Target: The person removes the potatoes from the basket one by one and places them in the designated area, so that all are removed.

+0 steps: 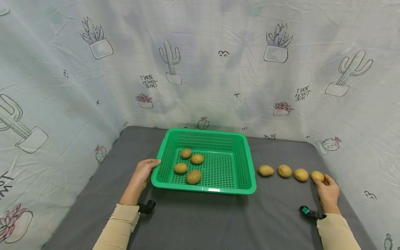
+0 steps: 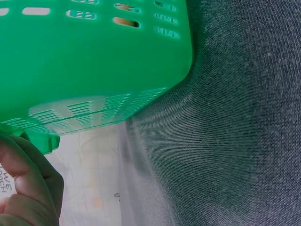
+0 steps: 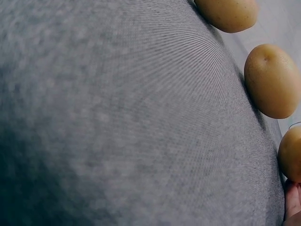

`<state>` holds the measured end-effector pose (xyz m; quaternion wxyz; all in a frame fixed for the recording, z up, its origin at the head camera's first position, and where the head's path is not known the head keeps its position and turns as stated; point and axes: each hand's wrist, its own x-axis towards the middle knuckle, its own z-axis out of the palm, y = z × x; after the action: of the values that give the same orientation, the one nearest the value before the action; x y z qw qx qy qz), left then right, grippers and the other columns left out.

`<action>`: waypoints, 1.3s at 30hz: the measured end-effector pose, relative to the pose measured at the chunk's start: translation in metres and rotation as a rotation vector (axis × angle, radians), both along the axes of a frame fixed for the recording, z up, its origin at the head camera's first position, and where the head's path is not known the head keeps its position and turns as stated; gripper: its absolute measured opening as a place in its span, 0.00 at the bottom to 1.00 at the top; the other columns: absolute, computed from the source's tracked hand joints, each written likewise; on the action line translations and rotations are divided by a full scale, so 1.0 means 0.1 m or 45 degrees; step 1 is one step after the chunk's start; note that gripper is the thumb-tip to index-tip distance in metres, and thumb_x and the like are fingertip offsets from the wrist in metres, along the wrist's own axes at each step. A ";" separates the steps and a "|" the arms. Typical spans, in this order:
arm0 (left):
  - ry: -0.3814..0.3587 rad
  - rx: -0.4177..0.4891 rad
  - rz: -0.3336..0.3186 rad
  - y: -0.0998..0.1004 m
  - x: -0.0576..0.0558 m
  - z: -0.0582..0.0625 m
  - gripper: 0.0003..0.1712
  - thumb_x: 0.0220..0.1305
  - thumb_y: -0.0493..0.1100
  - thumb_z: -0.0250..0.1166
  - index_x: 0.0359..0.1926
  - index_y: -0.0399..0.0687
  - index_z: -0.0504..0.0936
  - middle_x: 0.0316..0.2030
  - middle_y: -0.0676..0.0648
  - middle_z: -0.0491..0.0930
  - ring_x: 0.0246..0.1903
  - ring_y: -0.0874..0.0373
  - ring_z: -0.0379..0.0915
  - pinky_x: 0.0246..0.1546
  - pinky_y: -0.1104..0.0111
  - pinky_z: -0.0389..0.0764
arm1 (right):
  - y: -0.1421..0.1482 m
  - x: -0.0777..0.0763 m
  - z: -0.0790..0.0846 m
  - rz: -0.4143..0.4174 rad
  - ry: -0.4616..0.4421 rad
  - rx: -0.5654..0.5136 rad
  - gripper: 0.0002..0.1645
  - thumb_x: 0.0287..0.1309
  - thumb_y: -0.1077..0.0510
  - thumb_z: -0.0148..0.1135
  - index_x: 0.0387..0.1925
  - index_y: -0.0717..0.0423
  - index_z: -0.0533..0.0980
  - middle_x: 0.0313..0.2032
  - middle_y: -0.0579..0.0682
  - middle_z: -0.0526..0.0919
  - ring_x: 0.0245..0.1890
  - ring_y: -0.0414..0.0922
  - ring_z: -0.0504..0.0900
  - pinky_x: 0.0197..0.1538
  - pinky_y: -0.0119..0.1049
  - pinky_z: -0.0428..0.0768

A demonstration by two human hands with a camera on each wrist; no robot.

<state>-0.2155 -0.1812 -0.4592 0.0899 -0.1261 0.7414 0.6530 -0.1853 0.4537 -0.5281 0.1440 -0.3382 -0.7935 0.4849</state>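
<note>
A green plastic basket (image 1: 204, 189) with slotted walls stands on the grey cloth. Several potatoes (image 1: 193, 177) lie in its left half. My left hand (image 1: 144, 172) grips the rim at the basket's left side; in the left wrist view its curled fingers (image 2: 35, 176) are by the rim. To the right of the basket, several more potatoes (image 1: 284, 171) form a row on the cloth. The one at the row's right end, a yellowish potato (image 1: 317, 175), is pinched between the thumb and fingers of my right hand (image 1: 328, 191). Only fingertips of that hand show in the right wrist view.
The grey cloth (image 1: 200, 222) covers the table. Behind and on both sides hangs a pale curtain (image 1: 200, 69) printed with cacti and potted plants. Each wrist wears a black strap with a camera (image 1: 148, 207). Folds run through the cloth beneath the basket.
</note>
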 end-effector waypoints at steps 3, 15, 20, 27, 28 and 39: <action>0.003 -0.002 0.007 0.00 0.00 0.00 0.22 0.69 0.47 0.56 0.55 0.32 0.73 0.26 0.56 0.76 0.24 0.65 0.72 0.29 0.70 0.75 | -0.01 0.00 0.00 -0.026 0.036 -0.022 0.39 0.64 0.49 0.52 0.71 0.59 0.54 0.69 0.62 0.58 0.66 0.41 0.62 0.65 0.25 0.60; 0.008 -0.009 0.005 0.02 -0.01 -0.04 0.22 0.70 0.46 0.56 0.54 0.32 0.74 0.19 0.57 0.73 0.17 0.65 0.64 0.25 0.70 0.71 | -0.05 0.08 -0.01 -0.100 0.214 -0.032 0.39 0.62 0.53 0.56 0.70 0.61 0.57 0.65 0.50 0.66 0.57 0.30 0.67 0.60 0.16 0.61; 0.011 -0.005 0.012 0.01 0.00 -0.03 0.21 0.70 0.46 0.56 0.53 0.32 0.75 0.19 0.57 0.73 0.17 0.65 0.64 0.25 0.70 0.71 | -0.04 0.10 0.01 -0.052 0.215 0.022 0.38 0.63 0.54 0.56 0.70 0.63 0.57 0.66 0.54 0.66 0.57 0.30 0.67 0.60 0.16 0.61; 0.010 -0.012 0.017 0.01 0.02 -0.02 0.22 0.69 0.46 0.56 0.53 0.32 0.75 0.19 0.56 0.73 0.17 0.64 0.64 0.26 0.70 0.71 | -0.08 0.12 0.11 0.010 0.221 0.078 0.37 0.64 0.54 0.55 0.70 0.62 0.57 0.65 0.51 0.66 0.57 0.28 0.67 0.57 0.13 0.62; 0.010 -0.010 0.015 0.01 0.02 -0.02 0.22 0.69 0.47 0.56 0.53 0.31 0.75 0.19 0.56 0.73 0.18 0.65 0.65 0.26 0.70 0.71 | -0.09 0.12 0.13 0.018 0.235 0.091 0.37 0.64 0.54 0.56 0.70 0.62 0.57 0.65 0.51 0.67 0.57 0.28 0.67 0.57 0.13 0.62; 0.017 0.005 0.018 0.02 0.03 -0.02 0.24 0.68 0.48 0.58 0.53 0.30 0.74 0.25 0.54 0.78 0.23 0.64 0.73 0.29 0.69 0.75 | -0.26 0.05 0.32 0.117 0.394 0.165 0.34 0.60 0.60 0.62 0.66 0.60 0.64 0.55 0.37 0.73 0.51 0.22 0.70 0.53 0.12 0.66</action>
<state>-0.2121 -0.1791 -0.4611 0.0807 -0.1270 0.7396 0.6560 -0.1801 0.4274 -0.4964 0.2635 -0.2128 -0.8063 0.4850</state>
